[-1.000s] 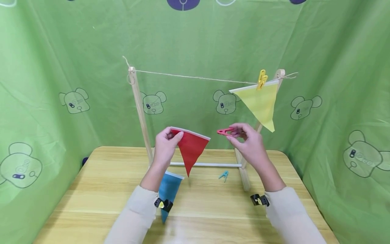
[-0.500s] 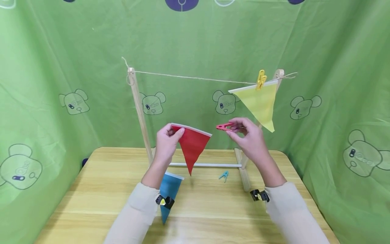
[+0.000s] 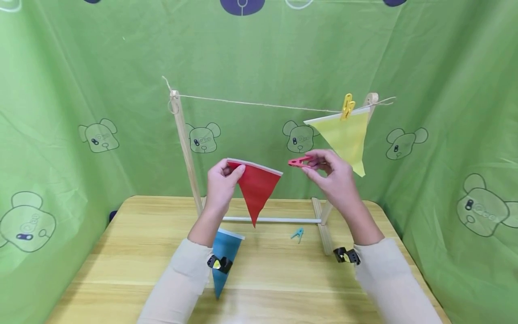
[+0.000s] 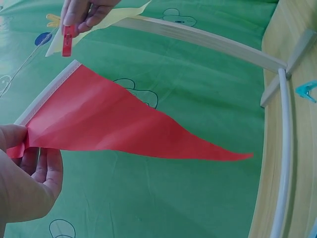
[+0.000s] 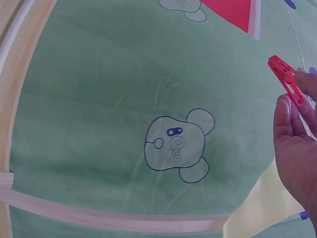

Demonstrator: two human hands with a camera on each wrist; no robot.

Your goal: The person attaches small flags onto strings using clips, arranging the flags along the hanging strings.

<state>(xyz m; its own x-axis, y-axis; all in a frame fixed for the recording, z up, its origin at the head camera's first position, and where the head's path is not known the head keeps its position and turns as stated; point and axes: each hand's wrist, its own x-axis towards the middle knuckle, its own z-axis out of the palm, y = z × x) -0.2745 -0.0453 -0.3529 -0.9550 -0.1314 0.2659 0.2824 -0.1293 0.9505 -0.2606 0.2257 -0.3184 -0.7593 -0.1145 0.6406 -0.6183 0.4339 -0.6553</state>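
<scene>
My left hand (image 3: 221,186) pinches the upper left corner of a red triangular pennant (image 3: 259,184), thumb in front; a white strip runs along its top edge and the point hangs down. To the right, my right hand (image 3: 333,177) pinches a red clothespin (image 3: 298,162) by its handle ends, its nose toward the pennant. In the left wrist view the clothespin (image 4: 67,42) is just beyond the pennant's free corner, apart from it. Both hands are below the string (image 3: 259,105), where a yellow clothespin (image 3: 347,107) holds a yellow pennant (image 3: 348,135).
A wooden frame (image 3: 187,148) carries the string between two posts, with a white rod (image 3: 275,220) low across it. On the table (image 3: 133,252) lie a blue pennant (image 3: 226,247), partly behind my left wrist, and a teal clothespin (image 3: 298,234). Green curtains (image 3: 259,54) surround the table.
Both hands have risen a little toward the string, carrying the red pennant and the red clothespin up with them. My right hand now overlaps the yellow pennant in the head view.
</scene>
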